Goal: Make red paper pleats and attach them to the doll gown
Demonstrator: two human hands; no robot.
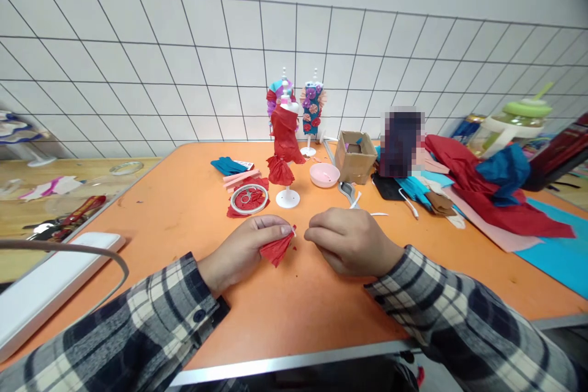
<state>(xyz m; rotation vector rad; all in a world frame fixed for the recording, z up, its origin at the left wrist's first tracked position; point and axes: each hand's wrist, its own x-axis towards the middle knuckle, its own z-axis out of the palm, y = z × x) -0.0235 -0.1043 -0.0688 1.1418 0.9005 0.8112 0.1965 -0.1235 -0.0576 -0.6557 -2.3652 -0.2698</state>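
Near the front edge of the orange table [184, 208], both hands rest on the tabletop, close together, with plaid sleeves running back toward the camera. The left hand [245, 246] pinches a small red crepe piece [277, 250] between thumb and fingertips. The paper is gathered at the top where the fingers close on it and fans out below onto the table. The right hand [351, 242] lies just beside it, a narrow gap away from the paper. Its fingers are curled in and its thumb and forefinger point at the pinched end, but I cannot tell whether it holds anything. A few red scraps lie on the table between the hands. Farther back stands a small mannequin [285, 135] on a white foot, dressed in red crepe. Left of its foot, a clear ring [248, 198] lies on more red paper. Behind the mannequin, two more dressed forms [313, 109] stand against the tiled wall. A pink bowl [324, 174] sits right of the mannequin, next to a cardboard box [356, 158]. A heap of red, blue and pink sheets [487, 202] spreads over the right side of the table, well apart from the hands.
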